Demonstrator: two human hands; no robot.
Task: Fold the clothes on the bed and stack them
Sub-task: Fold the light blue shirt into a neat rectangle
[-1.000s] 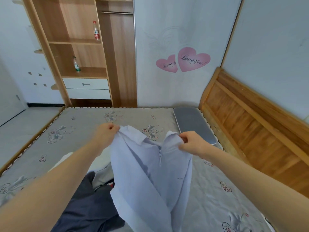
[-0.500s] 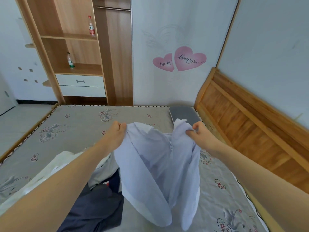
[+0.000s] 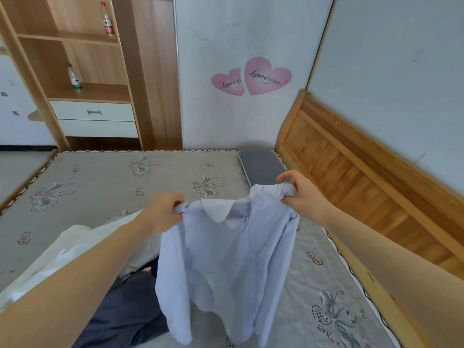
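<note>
Hands hold up a pale lilac collared top with a short zip at the neck (image 3: 226,259), spread out above the bed. At the garment's left shoulder the left hand (image 3: 165,212) has its fingers curled tight round a bunch of the cloth; at the right shoulder the right hand (image 3: 301,192) pinches the fabric between thumb and curled fingers. Below the grips the body and sleeves of the top hang loose, with the collar and zip facing the camera. Underneath lies the grey mattress printed with small hearts and flowers (image 3: 100,182). On it, near and left, a crumpled cream-white garment (image 3: 75,244) rests partly under the left forearm, and a dark navy garment (image 3: 125,310) lies just beside the hanging top. A flat grey oval cushion (image 3: 261,164) sits at the far right corner of the mattress, close to the wooden headboard (image 3: 351,167). On the far wall are two pink heart stickers (image 3: 251,77), and to the far left stands a wooden shelf unit with white drawers (image 3: 93,116) holding two plastic bottles (image 3: 108,20).
</note>
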